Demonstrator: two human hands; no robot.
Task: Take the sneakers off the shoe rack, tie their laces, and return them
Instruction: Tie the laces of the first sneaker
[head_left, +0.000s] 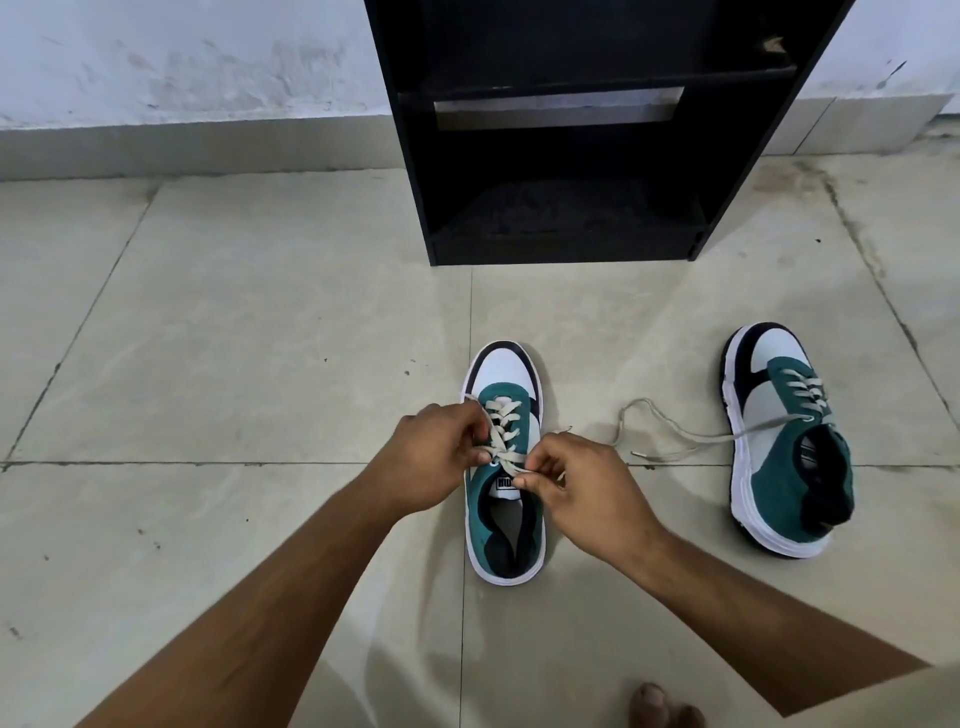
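While both hands work over it, the near sneaker (503, 467) sits flat on the floor (234, 338), toe pointing at the black shoe rack (566, 156). The left hand (436, 457) is closed, pinching a bit of the cream laces (501, 434) by the shoe's left side. The right hand (587, 491) is closed too, pinching a lace end between thumb and finger just above the shoe's opening. The fingers hide where the laces cross, so I cannot tell if a knot is made. The label on the tongue is partly covered and too small to read.

The other sneaker (784, 441) lies well apart, toward the right edge of the floor, tipped a bit on its side. Its loose lace (691, 434) trails across the tiles toward the near shoe.

The shoe rack stands by the wall (182, 57). Its top is cut off, and its shelves are dark, so it is hard to see inside. Some toes (665, 706) peek in at the bottom edge, mostly cut off.
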